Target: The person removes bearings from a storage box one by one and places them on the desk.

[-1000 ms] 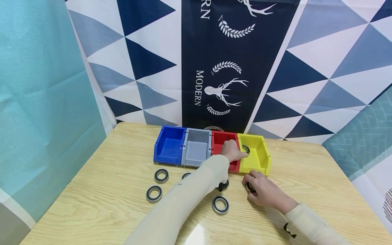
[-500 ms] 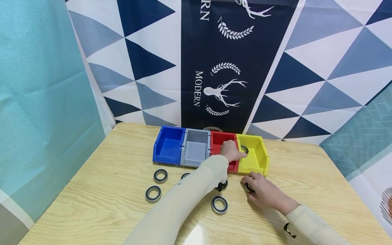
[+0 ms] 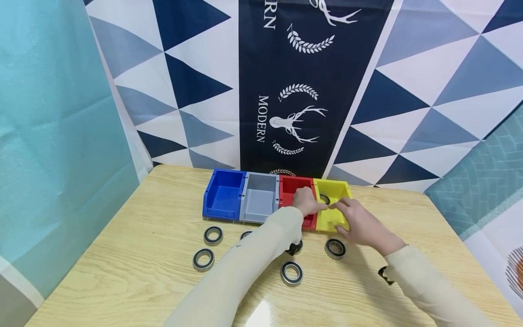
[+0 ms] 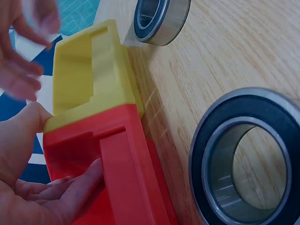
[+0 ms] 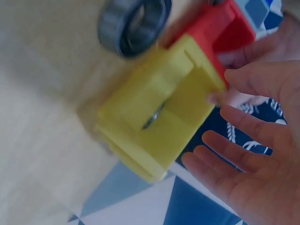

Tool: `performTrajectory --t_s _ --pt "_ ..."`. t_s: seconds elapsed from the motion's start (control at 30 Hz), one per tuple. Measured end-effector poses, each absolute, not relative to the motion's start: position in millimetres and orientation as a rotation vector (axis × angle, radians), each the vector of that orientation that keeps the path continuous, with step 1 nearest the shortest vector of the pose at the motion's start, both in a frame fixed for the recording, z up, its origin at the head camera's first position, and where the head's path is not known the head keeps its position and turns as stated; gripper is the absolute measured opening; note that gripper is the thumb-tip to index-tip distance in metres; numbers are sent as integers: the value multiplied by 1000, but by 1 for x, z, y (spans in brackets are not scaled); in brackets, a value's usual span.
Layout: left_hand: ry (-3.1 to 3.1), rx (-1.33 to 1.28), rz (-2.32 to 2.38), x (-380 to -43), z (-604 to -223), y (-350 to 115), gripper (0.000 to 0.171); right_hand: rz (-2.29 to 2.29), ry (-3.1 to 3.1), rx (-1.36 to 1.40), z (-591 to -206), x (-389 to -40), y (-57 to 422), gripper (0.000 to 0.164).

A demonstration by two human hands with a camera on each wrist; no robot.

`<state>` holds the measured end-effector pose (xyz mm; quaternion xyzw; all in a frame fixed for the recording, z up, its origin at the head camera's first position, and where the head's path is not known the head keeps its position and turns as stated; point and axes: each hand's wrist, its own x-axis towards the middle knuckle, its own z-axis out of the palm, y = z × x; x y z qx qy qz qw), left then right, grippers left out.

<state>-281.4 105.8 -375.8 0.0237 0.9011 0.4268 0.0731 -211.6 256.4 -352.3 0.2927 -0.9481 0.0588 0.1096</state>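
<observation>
My left hand (image 3: 306, 202) reaches into the red bin (image 3: 291, 184), fingers inside and thumb hooked over the wall it shares with the yellow bin (image 3: 345, 187). In the left wrist view, the thumb of this hand (image 4: 28, 154) lies on the top of that wall. My right hand (image 3: 361, 225) is over the yellow bin's front, fingers spread and nothing between them. A ball bearing (image 3: 324, 199) leans inside the yellow bin at its left wall. Another bearing (image 3: 335, 249), silver with a black seal, lies flat on the table just below the right hand.
Joined to the red bin's left are a grey bin (image 3: 260, 202) and a blue bin (image 3: 224, 200). More bearings lie in front: one (image 3: 213, 235) and another (image 3: 203, 259) at left, one (image 3: 292, 273) near the middle. The left sleeve (image 3: 245, 268) partly covers others. Patterned cloth (image 3: 196, 91) hangs behind.
The right hand has let go of the bearing on the table and risen up and forward to the yellow bin, its fingers spread. The left hand stays in place.
</observation>
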Motion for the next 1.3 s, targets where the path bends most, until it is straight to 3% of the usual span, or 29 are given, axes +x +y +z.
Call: performTrajectory --t_s 0.3,0.67,1.3 --pt "2747 80 1210 -285 -377 108 33 107 -2853 823 -353 -255 258 42" --pt "2745 63 1203 -283 -377 106 37 77 -3105 661 -370 -291 244 56" --pt "2767 32 1144 -282 -374 109 37 108 -3266 573 -386 -308 238 62"
